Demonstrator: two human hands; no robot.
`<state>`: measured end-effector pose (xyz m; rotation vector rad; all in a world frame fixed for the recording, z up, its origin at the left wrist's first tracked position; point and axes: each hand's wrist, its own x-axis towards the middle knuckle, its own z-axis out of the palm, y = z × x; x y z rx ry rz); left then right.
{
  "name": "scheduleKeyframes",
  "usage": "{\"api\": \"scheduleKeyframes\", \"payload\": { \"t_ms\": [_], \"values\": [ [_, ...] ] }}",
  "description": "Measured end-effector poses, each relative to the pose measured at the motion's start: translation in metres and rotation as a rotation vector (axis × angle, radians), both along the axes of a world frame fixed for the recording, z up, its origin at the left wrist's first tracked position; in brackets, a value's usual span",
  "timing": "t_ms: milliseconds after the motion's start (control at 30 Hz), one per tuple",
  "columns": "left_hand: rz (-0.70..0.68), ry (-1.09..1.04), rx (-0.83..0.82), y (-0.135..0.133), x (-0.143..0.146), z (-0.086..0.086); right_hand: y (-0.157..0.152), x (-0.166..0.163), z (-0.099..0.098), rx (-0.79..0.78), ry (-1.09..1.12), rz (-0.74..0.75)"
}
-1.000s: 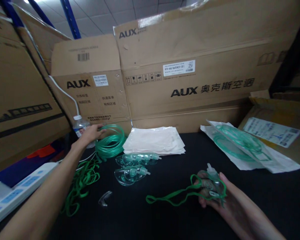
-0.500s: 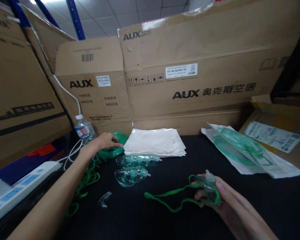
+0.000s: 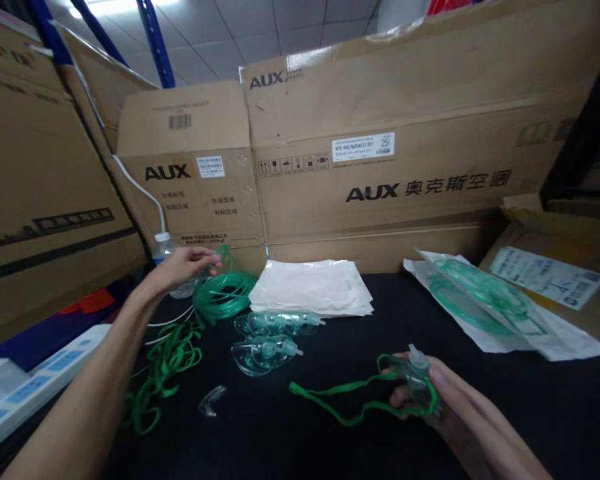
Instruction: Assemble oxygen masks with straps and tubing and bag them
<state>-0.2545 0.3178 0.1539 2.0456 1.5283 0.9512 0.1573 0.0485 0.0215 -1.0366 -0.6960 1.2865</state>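
Note:
My left hand (image 3: 187, 265) pinches a strand of green tubing (image 3: 225, 256), lifted above the coil of green tubing (image 3: 227, 297) on the black table. Between the fingers and thumb of my right hand (image 3: 455, 393) is a clear green oxygen mask (image 3: 420, 385), its white connector pointing up. A green elastic strap (image 3: 347, 388) loops from that mask to the left across the table. Other oxygen masks (image 3: 265, 353) lie in the middle, one row behind another. Close to them rests a small clear plastic piece (image 3: 213, 400). Green elastic straps (image 3: 173, 360) sit tangled under my left forearm.
A stack of white pouches (image 3: 310, 287) lies at the back centre. To the right are packaged tubing sets (image 3: 485, 300) beside an opened carton (image 3: 570, 253). Large cardboard boxes (image 3: 405, 133) wall the back. A power strip (image 3: 40, 387) and a plastic bottle (image 3: 163, 250) stand left.
My left hand has risen from the coil and moved slightly left, bringing up a strand of green tubing. My right hand still holds the mask in nearly the same place.

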Motion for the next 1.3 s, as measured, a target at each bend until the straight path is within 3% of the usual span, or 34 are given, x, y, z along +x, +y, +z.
{"api": "scheduleKeyframes", "payload": {
  "t_ms": [167, 367, 500, 667, 800, 867, 1033, 1133, 1233, 1300],
  "values": [
    [0.097, -0.146, 0.096, -0.014, -0.007, 0.024, 0.003, 0.004, -0.009, -0.045, -0.017, -0.012],
    [0.115, -0.118, 0.159, -0.028, 0.005, 0.038, 0.004, 0.004, -0.005, -0.010, -0.067, 0.011],
    [0.072, -0.022, 0.119, -0.023, 0.013, 0.029, 0.003, -0.002, 0.004, -0.018, -0.118, -0.016],
    [0.011, 0.176, 0.000, -0.009, 0.012, 0.003, 0.007, -0.004, 0.010, 0.057, -0.542, 0.018],
    [0.137, 0.277, 0.052, -0.002, -0.006, -0.002, 0.012, -0.002, 0.010, 0.159, -0.858, 0.017],
    [0.225, 0.334, 0.077, 0.000, -0.017, -0.001, 0.013, -0.002, 0.009, 0.204, -0.953, 0.085],
    [0.275, 0.525, -0.006, 0.004, -0.031, -0.016, 0.013, 0.005, 0.010, 0.159, -0.988, 0.210],
    [0.271, 0.591, -0.078, 0.007, -0.029, -0.034, 0.015, 0.009, 0.032, 0.165, -0.948, 0.208],
    [0.279, 0.622, -0.138, 0.010, -0.029, -0.048, 0.035, -0.004, 0.077, 0.328, -1.005, 0.132],
    [0.286, 0.629, -0.158, 0.012, -0.029, -0.052, 0.063, -0.027, 0.105, 0.451, -1.098, 0.203]
  ]
}}
